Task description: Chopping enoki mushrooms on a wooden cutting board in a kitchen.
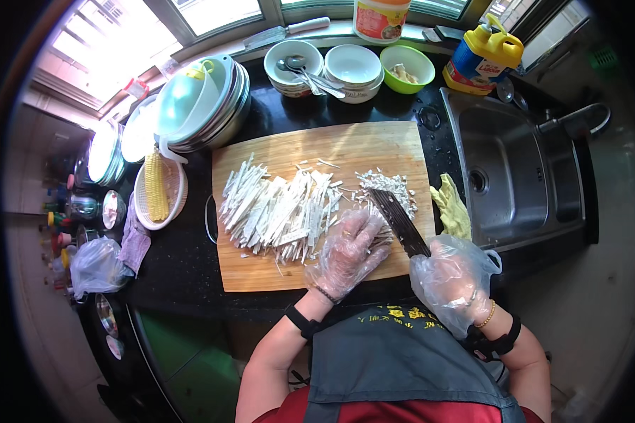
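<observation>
A wooden cutting board [317, 137] lies before me, with a broad heap of thin white strips [280, 211] across its left and middle. My left hand [352, 248], in a clear plastic glove, presses on a bundle of the strips with curled fingers. My right hand [450, 269], gloved the same way, grips a dark-bladed knife [399, 222]; the handle is hidden in the fist. The blade stands just right of my left fingertips. Finely chopped white bits [386, 182] lie beyond and beside the blade.
A steel sink [508, 169] is at the right, with a yellow-green cloth [452, 206] beside it. Behind the board stand stacked bowls [352, 66], a green bowl [407, 69] and a yellow jug [481, 58]. Stacked basins [201, 106] and a corn-holding basket [177, 206] are left.
</observation>
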A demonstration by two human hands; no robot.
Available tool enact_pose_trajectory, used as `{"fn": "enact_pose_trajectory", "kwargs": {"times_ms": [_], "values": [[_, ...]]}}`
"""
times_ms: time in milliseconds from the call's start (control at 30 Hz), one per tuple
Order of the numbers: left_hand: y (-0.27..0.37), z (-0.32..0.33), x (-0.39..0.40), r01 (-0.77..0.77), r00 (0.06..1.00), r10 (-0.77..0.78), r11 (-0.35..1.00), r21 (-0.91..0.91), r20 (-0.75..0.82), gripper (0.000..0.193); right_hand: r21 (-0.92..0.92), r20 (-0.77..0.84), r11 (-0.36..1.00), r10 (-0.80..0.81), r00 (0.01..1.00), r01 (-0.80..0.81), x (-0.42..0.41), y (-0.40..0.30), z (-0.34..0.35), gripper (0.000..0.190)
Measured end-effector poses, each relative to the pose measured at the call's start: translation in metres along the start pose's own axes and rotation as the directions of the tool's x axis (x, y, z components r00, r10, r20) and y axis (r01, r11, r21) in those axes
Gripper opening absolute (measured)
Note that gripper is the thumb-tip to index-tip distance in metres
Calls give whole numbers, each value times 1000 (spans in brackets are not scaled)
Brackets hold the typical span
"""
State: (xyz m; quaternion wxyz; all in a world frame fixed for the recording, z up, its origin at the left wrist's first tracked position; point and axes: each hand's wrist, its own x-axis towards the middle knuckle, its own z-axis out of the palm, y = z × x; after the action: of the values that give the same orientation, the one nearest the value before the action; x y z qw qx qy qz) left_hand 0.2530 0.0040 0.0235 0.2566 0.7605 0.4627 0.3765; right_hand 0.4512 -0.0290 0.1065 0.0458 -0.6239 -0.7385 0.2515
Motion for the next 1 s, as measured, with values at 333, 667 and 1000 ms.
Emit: {"fn": "enact_pose_trajectory", "kwargs": {"times_ms": [333,667,1000], "values": [[-11,14,-1,-131,989,134,990,61,-63,27,-74,138,995,-56,989,67,6,1,-3,19],[-10,13,-1,-115,991,116,993,23,-70,25,187,77,892,-431,899,411,16,29,11,13],[-10,14,-2,-86,994,90,994,63,-66,23,-37,54,996,-73,996,75,21,-9,1,20]]}}
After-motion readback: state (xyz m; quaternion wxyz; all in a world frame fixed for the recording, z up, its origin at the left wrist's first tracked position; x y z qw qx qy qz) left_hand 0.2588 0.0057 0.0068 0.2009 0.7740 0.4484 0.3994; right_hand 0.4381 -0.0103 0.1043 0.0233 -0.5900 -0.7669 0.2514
